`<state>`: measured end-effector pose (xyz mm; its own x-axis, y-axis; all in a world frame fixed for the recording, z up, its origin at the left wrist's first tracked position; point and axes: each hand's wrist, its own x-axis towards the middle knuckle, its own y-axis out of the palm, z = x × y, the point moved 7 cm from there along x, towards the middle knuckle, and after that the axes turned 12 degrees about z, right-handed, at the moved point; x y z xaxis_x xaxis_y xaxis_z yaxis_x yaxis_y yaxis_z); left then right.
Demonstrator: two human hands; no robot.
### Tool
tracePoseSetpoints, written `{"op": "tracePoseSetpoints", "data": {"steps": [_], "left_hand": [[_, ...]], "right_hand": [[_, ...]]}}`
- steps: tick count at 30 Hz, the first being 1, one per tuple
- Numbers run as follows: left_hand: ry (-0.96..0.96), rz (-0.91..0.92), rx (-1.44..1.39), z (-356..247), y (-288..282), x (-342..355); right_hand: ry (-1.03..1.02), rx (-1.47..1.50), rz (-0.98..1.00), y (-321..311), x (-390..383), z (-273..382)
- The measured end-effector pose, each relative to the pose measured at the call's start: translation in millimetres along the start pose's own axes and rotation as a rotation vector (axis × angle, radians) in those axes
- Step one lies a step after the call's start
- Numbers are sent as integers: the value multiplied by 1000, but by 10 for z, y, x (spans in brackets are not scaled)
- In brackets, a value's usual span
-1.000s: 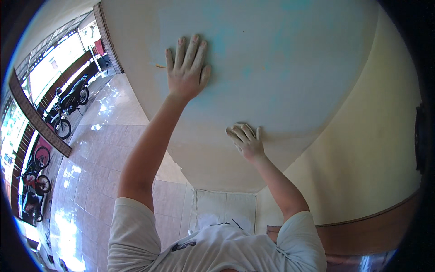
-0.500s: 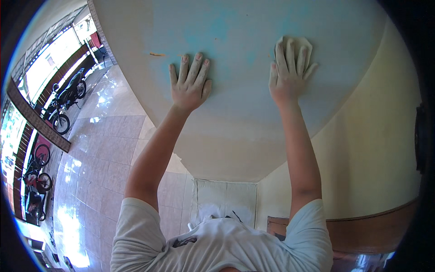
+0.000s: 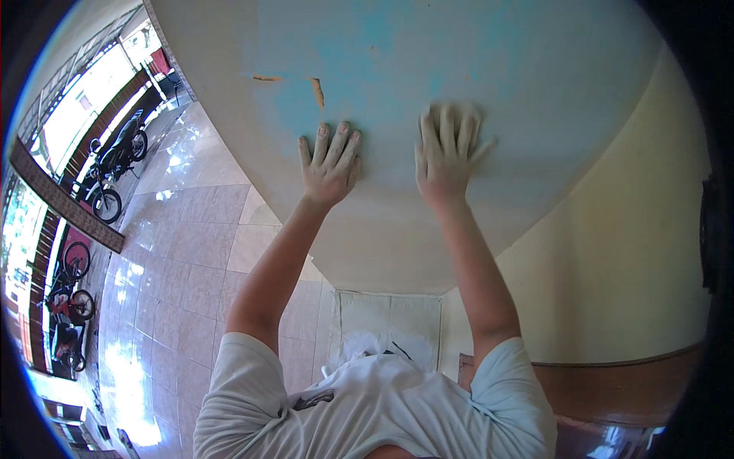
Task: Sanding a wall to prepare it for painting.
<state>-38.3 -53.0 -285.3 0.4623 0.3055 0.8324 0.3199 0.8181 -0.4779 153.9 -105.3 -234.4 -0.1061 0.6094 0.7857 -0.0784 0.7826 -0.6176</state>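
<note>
A pale wall (image 3: 390, 237) with patches of light blue fills the upper middle. My left hand (image 3: 331, 170) lies flat on it with fingers stretched out, holding nothing. Just above its fingertips is a brown chipped gouge (image 3: 317, 92), with a smaller brown scratch (image 3: 267, 78) to its left. My right hand (image 3: 445, 164) presses a folded pale sheet of sandpaper (image 3: 475, 122) against the wall under its fingers; movement blurs both, and most of the sheet is hidden. Whitish dust coats the fingers of both hands.
Shiny floor tiles (image 3: 195, 237) stretch out on the left. Motorcycles (image 3: 118, 164) stand beyond a post (image 3: 65, 199) there. A yellowish side wall (image 3: 604, 252) rises on the right, with brown wooden furniture (image 3: 619, 386) low beside it.
My right hand has slid left and down the wall with the sandpaper. My left hand has shifted slightly down and right, uncovering the brown gouge.
</note>
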Motion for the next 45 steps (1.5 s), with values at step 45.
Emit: {"op": "tracePoseSetpoints", "data": {"steps": [45], "left_hand": [[-187,-69,-211,-324,108,-29]], "right_hand": [[260,81,29,215,-571,-654]]}}
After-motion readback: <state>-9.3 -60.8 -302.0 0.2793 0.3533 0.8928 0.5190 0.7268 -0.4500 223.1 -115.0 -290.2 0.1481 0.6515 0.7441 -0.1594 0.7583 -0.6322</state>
